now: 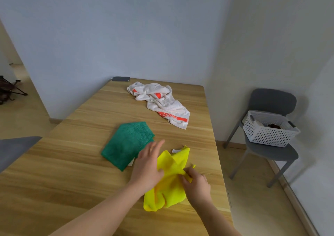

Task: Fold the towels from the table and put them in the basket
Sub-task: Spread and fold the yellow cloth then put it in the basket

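A crumpled yellow towel (169,181) lies near the table's right front edge. My left hand (148,165) rests flat on its left side with fingers straight. My right hand (196,183) pinches a fold of the yellow towel at its right side. A green towel (126,143), folded, lies flat just left of the yellow one. A white towel with red print (160,101) lies bunched at the far end of the table. The white perforated basket (267,132) sits on a grey chair to the right of the table, with something dark inside.
The wooden table (72,163) runs from the front to the far wall. A dark phone (120,78) lies at its far edge. The grey chair (271,150) stands by the right wall. A grey chair back (16,149) shows at the left.
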A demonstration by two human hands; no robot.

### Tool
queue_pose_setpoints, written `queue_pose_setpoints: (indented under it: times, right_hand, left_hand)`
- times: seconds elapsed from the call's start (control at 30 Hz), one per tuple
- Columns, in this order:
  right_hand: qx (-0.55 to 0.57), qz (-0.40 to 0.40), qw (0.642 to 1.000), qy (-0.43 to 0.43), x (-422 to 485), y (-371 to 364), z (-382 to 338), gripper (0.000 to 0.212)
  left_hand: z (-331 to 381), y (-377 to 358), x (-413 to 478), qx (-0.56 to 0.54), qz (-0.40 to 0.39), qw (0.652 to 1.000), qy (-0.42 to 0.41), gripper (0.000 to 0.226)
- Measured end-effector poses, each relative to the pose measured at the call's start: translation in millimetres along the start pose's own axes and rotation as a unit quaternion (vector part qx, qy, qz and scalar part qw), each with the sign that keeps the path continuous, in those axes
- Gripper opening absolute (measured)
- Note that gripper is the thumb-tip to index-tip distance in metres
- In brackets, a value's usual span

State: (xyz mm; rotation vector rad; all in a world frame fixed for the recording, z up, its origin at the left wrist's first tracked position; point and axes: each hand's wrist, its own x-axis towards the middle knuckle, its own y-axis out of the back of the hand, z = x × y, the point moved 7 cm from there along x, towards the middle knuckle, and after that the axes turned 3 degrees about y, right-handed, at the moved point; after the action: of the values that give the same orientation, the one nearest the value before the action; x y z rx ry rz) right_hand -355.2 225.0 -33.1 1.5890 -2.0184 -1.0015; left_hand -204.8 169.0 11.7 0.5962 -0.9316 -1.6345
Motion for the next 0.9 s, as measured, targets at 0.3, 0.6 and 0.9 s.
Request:
queue_pose_setpoints:
  times: [0.3, 0.6, 0.9]
  right_hand:
    - [0.037, -0.042, 0.996, 0.072, -10.3, -7.7, -13.4, 0.030]
    - [-0.044, 0.030, 0.998, -0.012, -2.1, 3.2, 17.9, 0.028]
    - [0.144, 0.100, 0.981, -0.079, 10.6, 26.5, 8.6, 0.019]
  left_hand:
    - [-0.2, -10.1, 2.5, 0.045, -0.071, 0.996, -0.018, 0.013]
    - [-0.7, 17.6, 11.3, -0.400, -0.103, 0.898, 0.151, 0.022]
    - [-36.4, 48.4, 27.3, 0.259, 0.010, 0.953, 0.157, 0.043]
